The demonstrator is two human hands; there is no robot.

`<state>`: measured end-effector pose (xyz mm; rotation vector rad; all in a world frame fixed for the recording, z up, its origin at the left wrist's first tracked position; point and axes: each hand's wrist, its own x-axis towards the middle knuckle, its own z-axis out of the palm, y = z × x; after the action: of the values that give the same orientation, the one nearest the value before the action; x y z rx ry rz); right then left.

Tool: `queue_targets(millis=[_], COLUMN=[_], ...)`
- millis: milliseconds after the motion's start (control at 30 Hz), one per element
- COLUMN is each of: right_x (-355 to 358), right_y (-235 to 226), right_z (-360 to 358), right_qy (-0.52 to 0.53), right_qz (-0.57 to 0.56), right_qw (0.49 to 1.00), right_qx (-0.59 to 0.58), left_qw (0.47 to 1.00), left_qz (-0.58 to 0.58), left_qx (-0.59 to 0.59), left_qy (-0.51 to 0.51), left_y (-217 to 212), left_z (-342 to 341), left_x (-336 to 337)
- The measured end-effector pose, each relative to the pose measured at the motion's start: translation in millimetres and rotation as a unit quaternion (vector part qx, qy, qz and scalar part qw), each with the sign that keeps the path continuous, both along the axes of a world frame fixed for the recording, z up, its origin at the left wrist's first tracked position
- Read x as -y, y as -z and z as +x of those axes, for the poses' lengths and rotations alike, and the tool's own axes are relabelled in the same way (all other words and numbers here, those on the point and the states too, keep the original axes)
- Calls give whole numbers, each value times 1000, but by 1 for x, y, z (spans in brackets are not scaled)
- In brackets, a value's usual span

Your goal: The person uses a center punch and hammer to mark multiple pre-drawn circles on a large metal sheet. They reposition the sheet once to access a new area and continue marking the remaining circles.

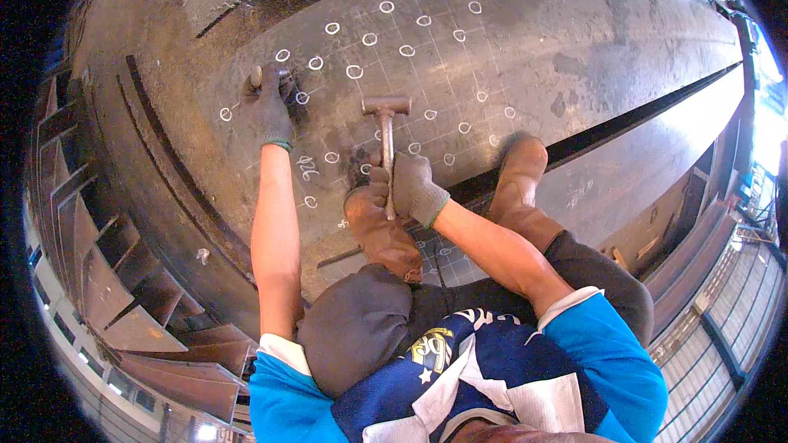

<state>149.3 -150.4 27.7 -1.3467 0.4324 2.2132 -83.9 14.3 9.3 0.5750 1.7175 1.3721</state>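
1. Your left hand [271, 107], gloved, has its grip closed around a punch [256, 76] set upright on the steel plate [574, 41].
2. Chalk circles [355, 71] dot the plate.
3. Your right hand [413, 187] clasps the hammer [386, 127] handle, head raised.

Daylight enters from the right, producing glare along the steel plate [574, 41] right edge. The centre is sharp and evenly lit. Fisheye distortion bends straight edges; the corners are black.
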Motion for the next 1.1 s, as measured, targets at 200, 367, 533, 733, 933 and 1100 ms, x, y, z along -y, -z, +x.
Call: queue_targets(millis=[200, 367, 533, 733, 933, 1100], right_x=[58, 22, 24, -1, -4, -5], right_y=[121, 40, 54, 5, -2, -4], right_z=[-2, 2, 5, -6, -4, -6], right_qy=[-206, -156, -155, -57, -3, -16], right_qz=[368, 250, 252, 66, 30, 5], right_qw=[895, 954, 950, 995, 1000, 1000], right_qx=[146, 48, 96, 38, -5, 21], left_qw=[1000, 999, 994, 1000, 1000, 1000], left_qz=[0, -28, -19, 15, -4, 3], left_qx=[8, -25, -96, -3, -12, -13], left_qy=[17, 20, 43, -2, 26, 5], left_y=[7, 8, -14, 16, 8, 3], left_z=[-10, -8, 4, -16, -10, -3], left_x=[-6, 1, -5, -20, -40, -43])
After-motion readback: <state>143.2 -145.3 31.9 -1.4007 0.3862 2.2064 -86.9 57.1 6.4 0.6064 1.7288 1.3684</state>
